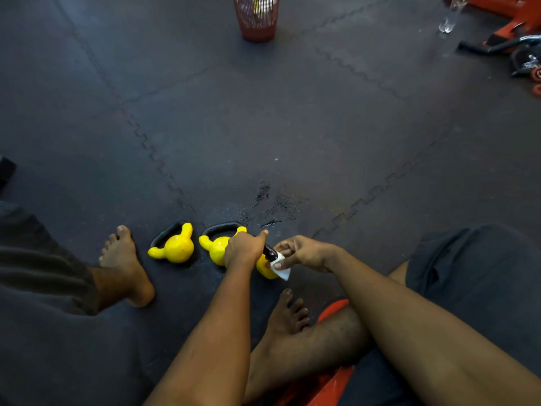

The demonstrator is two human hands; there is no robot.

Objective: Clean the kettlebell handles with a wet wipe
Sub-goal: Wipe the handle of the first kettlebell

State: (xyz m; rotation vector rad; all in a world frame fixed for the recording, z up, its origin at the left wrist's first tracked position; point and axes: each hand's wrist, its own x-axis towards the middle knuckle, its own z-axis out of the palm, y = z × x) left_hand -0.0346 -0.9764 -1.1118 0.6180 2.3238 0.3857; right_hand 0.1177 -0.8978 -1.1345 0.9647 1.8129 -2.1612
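Three yellow kettlebells with black handles lie on the dark rubber floor. The left kettlebell (177,245) and the middle kettlebell (217,248) lie on their sides. My left hand (244,248) grips the black handle (269,252) of the third kettlebell (265,271), which is mostly hidden under my hands. My right hand (301,252) pinches a white wet wipe (281,266) against that handle.
A red mesh bin (257,17) stands at the far middle. A clear plastic bottle (450,16) and red gym equipment (518,36) sit at the far right. Wet spots (272,205) mark the mat beyond the kettlebells. My bare feet (124,263) and legs flank them.
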